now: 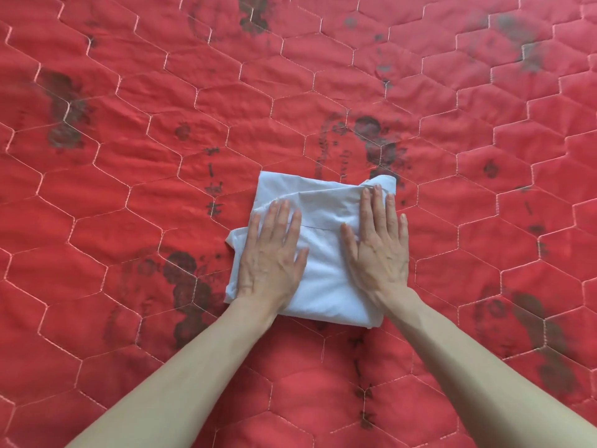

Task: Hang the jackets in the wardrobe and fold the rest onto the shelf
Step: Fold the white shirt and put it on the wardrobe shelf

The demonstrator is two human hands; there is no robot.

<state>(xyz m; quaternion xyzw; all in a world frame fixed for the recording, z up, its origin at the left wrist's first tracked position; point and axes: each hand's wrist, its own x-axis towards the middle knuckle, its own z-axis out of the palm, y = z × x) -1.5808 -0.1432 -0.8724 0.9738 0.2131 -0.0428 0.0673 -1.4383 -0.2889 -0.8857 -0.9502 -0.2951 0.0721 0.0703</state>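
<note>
My left hand (271, 253) and right hand (378, 247) lie flat, fingers straight, pressing the folded white garment (323, 276). It rests on the red quilted bedcover (129, 189), near me, centre.

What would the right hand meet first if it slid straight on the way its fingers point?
The right hand lies flat on the white cloth, fingers pointing away from the person. It would first cross the cloth's bunched far edge, then bare red quilt. Nothing else shows in that line.
</note>
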